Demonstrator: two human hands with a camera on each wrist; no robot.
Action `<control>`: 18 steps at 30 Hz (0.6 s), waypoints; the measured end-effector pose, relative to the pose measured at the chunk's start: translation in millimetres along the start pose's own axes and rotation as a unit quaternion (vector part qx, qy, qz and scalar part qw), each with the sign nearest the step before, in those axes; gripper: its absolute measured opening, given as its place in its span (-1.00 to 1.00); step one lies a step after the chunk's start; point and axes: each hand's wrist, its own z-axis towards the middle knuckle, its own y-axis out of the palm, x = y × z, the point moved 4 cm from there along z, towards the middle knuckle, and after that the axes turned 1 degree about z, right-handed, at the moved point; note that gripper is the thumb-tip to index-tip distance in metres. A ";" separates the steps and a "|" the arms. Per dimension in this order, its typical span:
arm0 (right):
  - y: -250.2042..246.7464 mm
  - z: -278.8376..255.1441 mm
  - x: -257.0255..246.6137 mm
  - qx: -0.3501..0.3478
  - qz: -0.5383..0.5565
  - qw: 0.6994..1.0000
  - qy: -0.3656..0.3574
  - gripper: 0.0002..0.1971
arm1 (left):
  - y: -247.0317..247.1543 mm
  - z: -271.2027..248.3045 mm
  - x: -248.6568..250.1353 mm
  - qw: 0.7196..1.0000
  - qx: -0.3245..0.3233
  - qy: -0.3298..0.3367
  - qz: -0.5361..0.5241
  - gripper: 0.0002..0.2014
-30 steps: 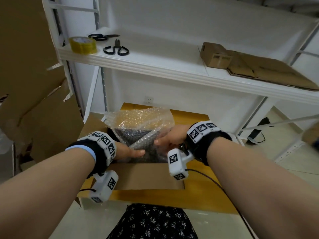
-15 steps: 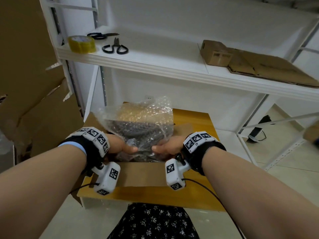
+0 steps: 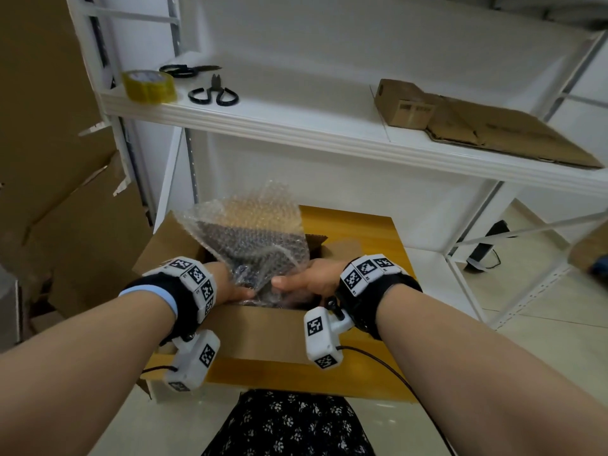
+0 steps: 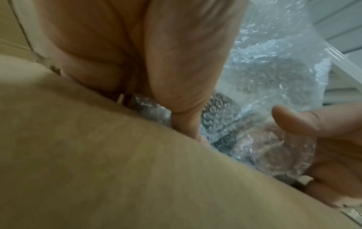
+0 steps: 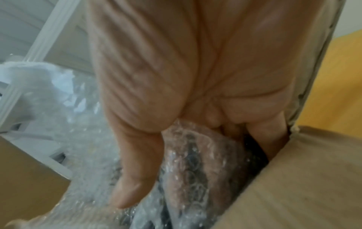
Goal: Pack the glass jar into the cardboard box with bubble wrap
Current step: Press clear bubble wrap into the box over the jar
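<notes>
Hands, two, grip one clear bubble wrap bundle (image 3: 253,245): left hand (image 3: 230,284) and right hand (image 3: 312,278) curl round its sides, lowering it into one open brown cardboard box (image 3: 263,327) on the yellow surface (image 3: 378,232); jar unseen inside.

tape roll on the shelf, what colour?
Yellowish, translucent. The tape roll sits at the shelf's left end beside the scissors; the head view shows it best.

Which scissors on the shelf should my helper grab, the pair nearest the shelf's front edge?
Start at the white shelf above the open cardboard box, then find the yellow tape roll at its left end. Just right sit the short scissors, blades pointing away; the other scissors lie farther back, sideways.
</notes>
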 end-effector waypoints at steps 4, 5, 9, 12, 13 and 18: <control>-1.8 5.1 6.3 0.045 0.008 0.999 -0.014 -0.50 | -2.7 -7.2 -5.5 0.996 -0.012 0.015 -0.082 -0.14; -3.1 3.1 7.9 0.059 0.013 0.998 -0.012 -0.62 | -4.2 -10.2 -8.4 0.991 -0.039 0.018 -0.128 -0.13; -1.2 3.1 4.4 0.080 0.015 0.997 -0.013 -0.78 | -7.6 -19.6 -11.5 0.986 -0.073 0.027 -0.149 -0.18; 11.1 0.2 -3.5 0.010 0.025 0.999 -0.030 -0.66 | -5.3 -19.7 -3.7 0.996 -0.028 0.040 -0.079 -0.31; 15.0 -4.1 -6.0 -0.004 0.020 0.999 -0.031 -0.68 | -2.7 -18.6 -2.2 0.996 -0.027 0.041 -0.071 -0.32; 16.7 -15.0 -14.6 0.061 -0.103 0.993 -0.017 -0.60 | 0.8 -20.8 0.5 0.996 -0.029 0.044 -0.076 -0.30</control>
